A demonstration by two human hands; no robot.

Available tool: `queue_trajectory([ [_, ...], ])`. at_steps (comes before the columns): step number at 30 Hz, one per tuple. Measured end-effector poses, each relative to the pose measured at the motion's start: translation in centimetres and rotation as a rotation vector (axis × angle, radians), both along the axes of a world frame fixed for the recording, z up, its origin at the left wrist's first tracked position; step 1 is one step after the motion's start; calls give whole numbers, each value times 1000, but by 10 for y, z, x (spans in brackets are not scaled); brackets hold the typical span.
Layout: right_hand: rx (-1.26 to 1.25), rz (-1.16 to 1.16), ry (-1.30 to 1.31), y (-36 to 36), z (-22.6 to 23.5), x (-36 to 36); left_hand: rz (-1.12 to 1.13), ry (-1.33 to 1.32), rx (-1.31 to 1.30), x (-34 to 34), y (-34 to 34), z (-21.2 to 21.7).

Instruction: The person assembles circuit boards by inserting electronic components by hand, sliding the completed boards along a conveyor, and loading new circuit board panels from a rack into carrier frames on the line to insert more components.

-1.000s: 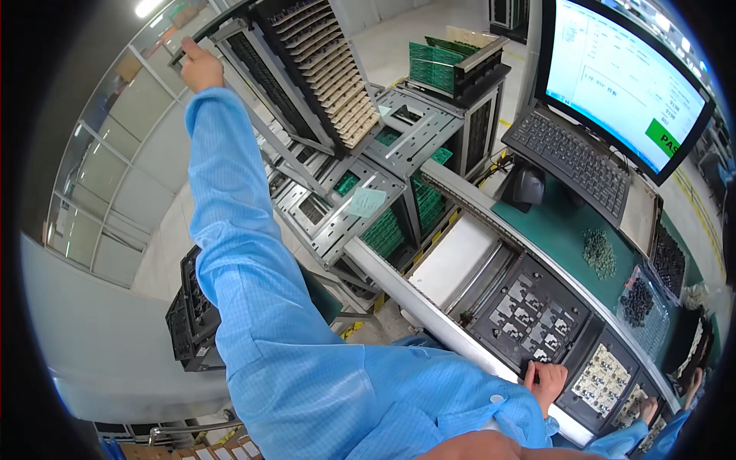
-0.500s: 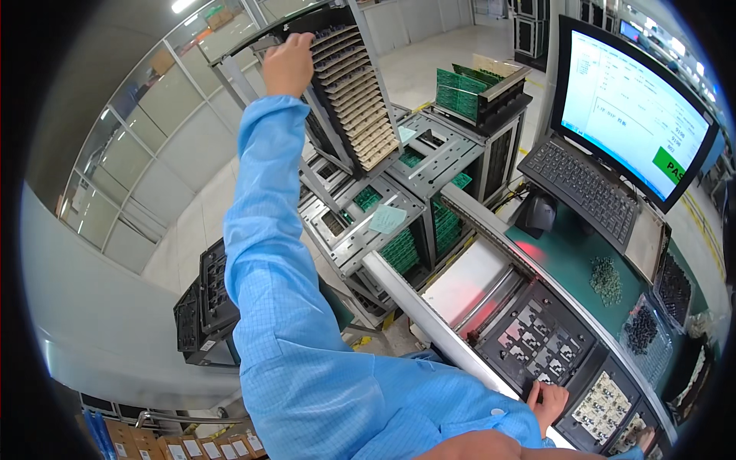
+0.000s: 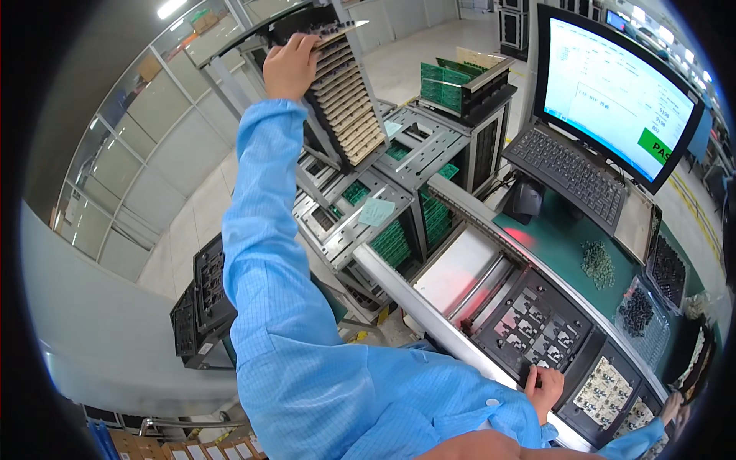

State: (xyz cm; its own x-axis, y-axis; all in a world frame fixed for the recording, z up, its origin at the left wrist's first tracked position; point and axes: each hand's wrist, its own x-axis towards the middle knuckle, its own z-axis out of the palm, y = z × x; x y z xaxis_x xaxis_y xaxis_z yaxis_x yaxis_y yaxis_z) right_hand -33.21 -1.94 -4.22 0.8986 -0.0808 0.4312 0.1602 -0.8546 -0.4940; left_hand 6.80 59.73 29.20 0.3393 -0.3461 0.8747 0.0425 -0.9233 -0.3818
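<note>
My left hand (image 3: 291,67) is raised at the top of an upright black rack (image 3: 326,138) stacked with cream circuit boards. Its fingers close on the near edge of the topmost circuit board (image 3: 337,32), a panel carrying dark parts that juts out of the rack. Down at the conveyor, my right hand (image 3: 545,389) has its fingers curled on the near edge of a black fixture tray (image 3: 571,316) with grey cut-out pockets. Beside it, a second black tray holds a cream circuit board panel (image 3: 603,391).
Another person's hand (image 3: 675,412) reaches in at the lower right. A monitor (image 3: 613,100) and keyboard (image 3: 567,170) stand behind the conveyor rail (image 3: 491,215). Small parts (image 3: 597,264) lie on the green mat. Green boards (image 3: 445,86) fill racks ahead; black trays (image 3: 203,307) stand left.
The topmost circuit board now sticks out of the rack at my left hand. The other person's hand has moved right, off the lower tray. My right hand stays at the fixture tray; the view shifts slightly.
</note>
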Motion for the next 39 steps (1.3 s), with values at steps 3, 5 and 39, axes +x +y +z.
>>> queue_trajectory([
  [3, 11, 20, -1, -1, -4, -1, -3, -50, -86, 2, 7, 6],
  [5, 14, 26, -15, -3, -6, -2, -128, -108, -165, -8, -4, 9],
  [39, 44, -36, -62, 17, 0, 7, -984, 436, 114, -136, -339, -313],
])
